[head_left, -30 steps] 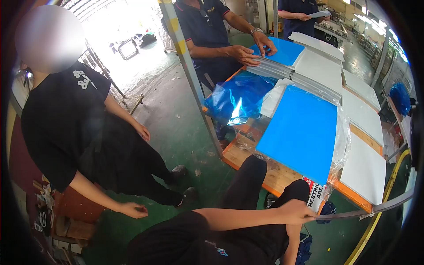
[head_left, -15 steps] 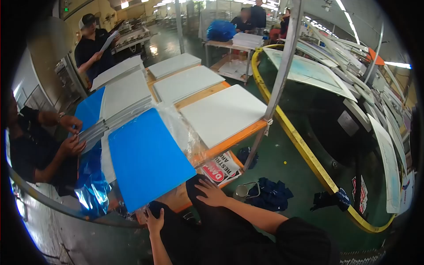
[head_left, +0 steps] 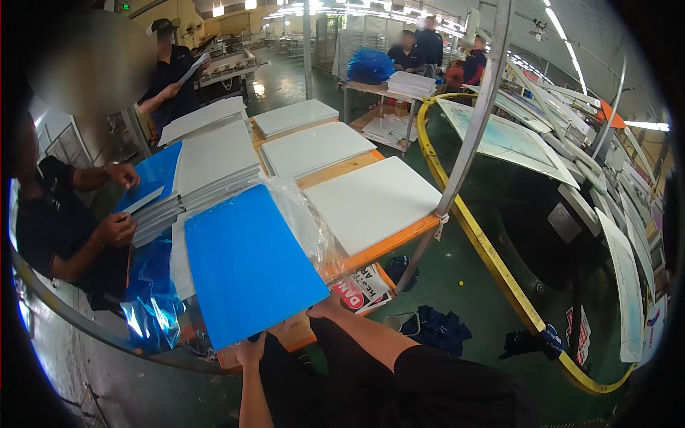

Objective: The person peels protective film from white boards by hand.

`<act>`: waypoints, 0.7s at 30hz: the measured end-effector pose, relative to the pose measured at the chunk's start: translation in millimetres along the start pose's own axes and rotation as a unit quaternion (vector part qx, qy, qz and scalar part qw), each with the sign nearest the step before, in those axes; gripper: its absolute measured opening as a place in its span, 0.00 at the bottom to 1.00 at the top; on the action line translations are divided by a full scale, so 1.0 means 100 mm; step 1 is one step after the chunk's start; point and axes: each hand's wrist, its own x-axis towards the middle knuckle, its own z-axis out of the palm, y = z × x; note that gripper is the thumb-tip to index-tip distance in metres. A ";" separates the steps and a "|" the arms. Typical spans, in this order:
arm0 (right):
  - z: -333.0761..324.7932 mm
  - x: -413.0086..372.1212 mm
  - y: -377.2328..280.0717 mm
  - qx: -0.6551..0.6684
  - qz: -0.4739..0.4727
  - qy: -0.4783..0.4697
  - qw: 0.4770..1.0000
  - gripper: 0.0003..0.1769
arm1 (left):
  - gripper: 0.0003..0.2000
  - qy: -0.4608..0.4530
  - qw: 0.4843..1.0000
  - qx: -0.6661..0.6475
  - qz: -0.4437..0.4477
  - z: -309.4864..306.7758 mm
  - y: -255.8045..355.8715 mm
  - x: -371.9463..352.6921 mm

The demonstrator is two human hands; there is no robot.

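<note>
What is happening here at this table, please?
The person's left hand and right hand are at the near edge of a blue sheet, which lies next to plastic wrap on the table. At the left, a co-worker's hand touches a stack of sheets. White boards lie behind.

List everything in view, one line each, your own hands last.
blue panel: one, blue, table's near end
white panel stacks: five, white, across the table
table: one, orange-edged wood, centre
clear wrap: one, transparent, beside blue panel
blue film: one, blue, table's left
warning sign: one, red-white, under table
yellow rail: one, yellow, right
co-worker's hands: two, left, on a stack
left hand: one, blue panel's near edge
right hand: one, blue panel's near corner
</note>
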 end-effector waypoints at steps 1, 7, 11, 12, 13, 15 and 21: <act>-0.10 -0.11 -0.06 0.014 0.007 0.010 1.000 0.54 | 0.50 0.004 1.000 0.000 0.001 0.01 -0.02 0.00; -0.15 -0.26 -0.14 0.076 0.018 0.058 0.995 0.49 | 0.47 0.009 1.000 0.013 -0.026 0.08 -0.15 0.07; -0.18 -0.29 -0.13 0.066 0.008 0.052 0.996 0.44 | 0.44 -0.041 0.999 0.005 -0.032 0.05 -0.12 0.07; -0.17 -0.30 -0.12 0.065 0.001 0.051 0.997 0.43 | 0.42 -0.020 0.999 0.016 -0.022 0.10 -0.12 0.09; -0.16 -0.31 -0.12 0.066 0.000 0.073 0.995 0.41 | 0.41 0.001 1.000 0.027 -0.012 0.15 -0.13 0.09; -0.01 -0.20 -0.08 0.069 -0.007 0.111 0.991 0.37 | 0.36 0.072 0.995 0.063 0.027 0.18 -0.07 0.03; 0.25 0.06 0.16 0.030 -0.144 0.234 0.961 0.19 | 0.20 0.068 0.997 0.009 0.043 -0.32 0.38 -0.45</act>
